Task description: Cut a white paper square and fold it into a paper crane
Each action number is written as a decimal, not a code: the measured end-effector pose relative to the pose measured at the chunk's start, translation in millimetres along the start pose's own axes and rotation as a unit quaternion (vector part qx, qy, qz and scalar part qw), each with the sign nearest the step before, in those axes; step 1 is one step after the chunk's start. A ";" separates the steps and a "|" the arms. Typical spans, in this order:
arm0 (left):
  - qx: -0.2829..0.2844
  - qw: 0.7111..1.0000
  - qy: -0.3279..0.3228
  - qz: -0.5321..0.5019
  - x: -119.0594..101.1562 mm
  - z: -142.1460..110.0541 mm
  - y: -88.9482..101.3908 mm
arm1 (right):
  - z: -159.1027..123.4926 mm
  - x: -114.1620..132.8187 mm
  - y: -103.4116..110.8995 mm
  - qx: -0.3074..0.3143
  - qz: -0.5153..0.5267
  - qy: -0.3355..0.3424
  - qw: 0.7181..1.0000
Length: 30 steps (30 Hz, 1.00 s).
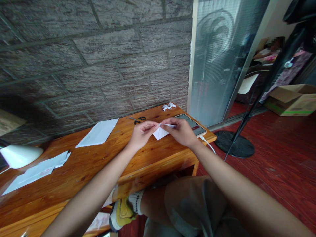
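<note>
Between my two hands is a small piece of folded white paper, held just above the wooden table near its right end. My left hand pinches its top left corner between thumb and fingertips. On the other side, my right hand grips the paper's right part, with the fingers partly covering it. Behind my right hand a tablet lies with a white cable plugged in. Two small folded paper figures stand at the table's back corner. Black-handled scissors rest behind my left hand.
A stack of white paper lies on the table by the stone wall. Further left are paper pieces and a white lamp base. A black stand base and a cardboard box are on the floor. Another person sits beyond the glass door.
</note>
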<state>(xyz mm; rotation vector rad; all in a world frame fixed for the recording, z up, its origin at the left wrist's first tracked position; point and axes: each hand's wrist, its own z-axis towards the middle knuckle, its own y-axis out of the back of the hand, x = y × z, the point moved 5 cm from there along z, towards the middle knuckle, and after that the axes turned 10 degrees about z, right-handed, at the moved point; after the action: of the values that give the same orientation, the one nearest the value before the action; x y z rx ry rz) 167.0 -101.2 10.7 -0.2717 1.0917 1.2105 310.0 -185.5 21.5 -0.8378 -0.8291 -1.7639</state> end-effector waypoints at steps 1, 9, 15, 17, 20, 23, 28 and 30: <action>-0.001 1.000 0.002 -0.004 0.5 0.1 0.1 | 0.0 0.0 -0.2 0.001 -0.001 0.001 1.000; -0.007 0.999 0.019 -0.025 0.6 1.0 0.8 | -0.4 -0.2 -0.6 0.003 0.003 -0.002 1.000; 0.001 0.998 0.035 -0.044 2.5 1.4 0.4 | 0.0 -1.4 -1.1 0.010 0.004 -0.002 1.000; 0.002 0.998 0.042 -0.052 4.2 1.6 0.4 | 0.1 -2.0 -1.3 0.011 0.001 -0.004 1.000; 0.004 0.997 0.051 -0.058 6.1 1.6 -0.1 | 0.2 -2.4 -0.8 0.014 -0.012 -0.006 1.000; 0.011 0.997 0.052 -0.056 6.3 1.3 -1.1 | 0.3 -2.0 -0.1 0.027 -0.023 0.001 0.999; 0.021 0.997 0.052 -0.046 6.2 0.0 -2.5 | -0.6 0.2 -0.7 0.048 -0.048 0.013 0.998; 0.025 0.998 0.051 -0.036 6.6 -0.4 -3.1 | -0.9 1.6 -1.0 0.046 -0.068 0.011 0.997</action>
<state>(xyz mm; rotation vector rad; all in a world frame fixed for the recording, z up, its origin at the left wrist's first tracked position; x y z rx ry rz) 169.0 -98.6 4.2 -0.3347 1.1897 1.1132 308.5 -186.7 22.2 -0.7149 -0.9640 -1.8345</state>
